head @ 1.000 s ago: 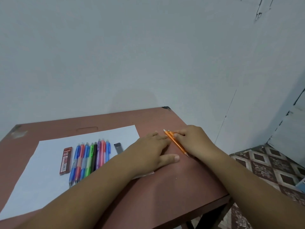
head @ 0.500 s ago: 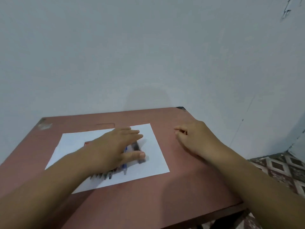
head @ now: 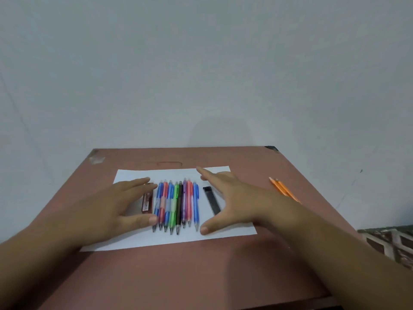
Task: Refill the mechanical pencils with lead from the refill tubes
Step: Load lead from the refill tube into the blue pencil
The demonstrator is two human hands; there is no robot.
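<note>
At frame centre, the row of mechanical pencils (head: 176,204) is flanked by the left hand (head: 116,206) and right hand (head: 232,198), both spread wide, holding nothing (refill tubes beside). One pencil should be singled out without scattering the rest.

Head view, looking forward-down over table (head: 201,276), close.

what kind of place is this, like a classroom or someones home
Probably a room in a home, with a makeshift desk rather than a classroom. A small reddish-brown table stands against a bare pale wall, patterned floor tiles show at the right, and only a sheet of paper with a row of mechanical pencils lies on it.
</note>
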